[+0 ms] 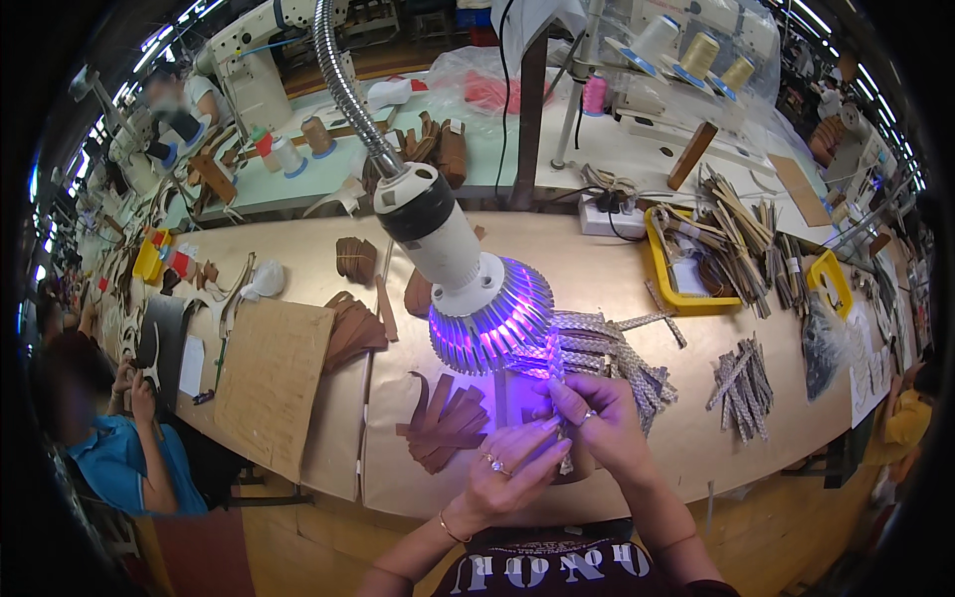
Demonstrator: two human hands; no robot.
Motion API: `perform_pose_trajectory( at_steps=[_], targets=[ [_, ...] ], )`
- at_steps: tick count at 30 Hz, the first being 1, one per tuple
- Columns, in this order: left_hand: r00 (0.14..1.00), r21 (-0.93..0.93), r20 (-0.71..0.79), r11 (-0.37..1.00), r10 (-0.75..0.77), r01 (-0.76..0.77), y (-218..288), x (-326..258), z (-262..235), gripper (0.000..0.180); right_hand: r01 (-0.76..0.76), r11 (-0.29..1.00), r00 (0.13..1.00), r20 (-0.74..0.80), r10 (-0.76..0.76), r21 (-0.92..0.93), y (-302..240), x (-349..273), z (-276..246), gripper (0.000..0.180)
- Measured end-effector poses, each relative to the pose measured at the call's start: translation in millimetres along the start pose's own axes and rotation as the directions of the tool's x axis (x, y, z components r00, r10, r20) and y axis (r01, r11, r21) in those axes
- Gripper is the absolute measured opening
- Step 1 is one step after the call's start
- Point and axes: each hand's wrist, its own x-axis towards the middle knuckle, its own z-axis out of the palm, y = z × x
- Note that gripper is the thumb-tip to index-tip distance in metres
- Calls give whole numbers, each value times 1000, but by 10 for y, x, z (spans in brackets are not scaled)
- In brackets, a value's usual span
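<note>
Under the purple-lit lamp, my right hand pinches a narrow braided strap that stands up from the fingers. Just to its left and a little nearer me, my left hand has its fingers closed at the lower part of the same strap. Its fingertips partly cover that end. Behind my right hand lies a pile of grey-white braided straps. Brown leather strips lie fanned out to the left of my hands.
A wooden board lies at the left, with more brown strips beside it. To the right are a bundle of braided straps and a yellow tray with long strips. Sewing machines stand behind. A seated person works at far left.
</note>
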Motion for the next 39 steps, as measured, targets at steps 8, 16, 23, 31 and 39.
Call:
perform_pose_trajectory(
  at_steps=[8, 16, 23, 31, 39],
  targets=[
    [863, -355, -77, 822, -500, 445, -73, 23, -86, 27, -89, 996, 994, 61, 88, 20, -62, 34, -62, 24],
    [614, -764, 311, 193, -725, 616, -202, -15, -124, 22, 132, 988, 957, -251, -148, -81, -64, 126, 9, 23],
    [632, -694, 359, 257, -687, 673, -143, -29, -15, 19, 279, 958, 871, -402, -282, -66, 64, 39, 127, 32],
    [712, -431, 318, 574, -626, 697, -171, -26, -117, 14, 178, -49, 571, 143, -809, -983, -80, -252, 74, 41],
    [587, -508, 37, 490, -809, 708, -207, -246, 188, 25, 175, 354, 940, 49, -337, -919, 18, -348, -36, 11]
  ],
)
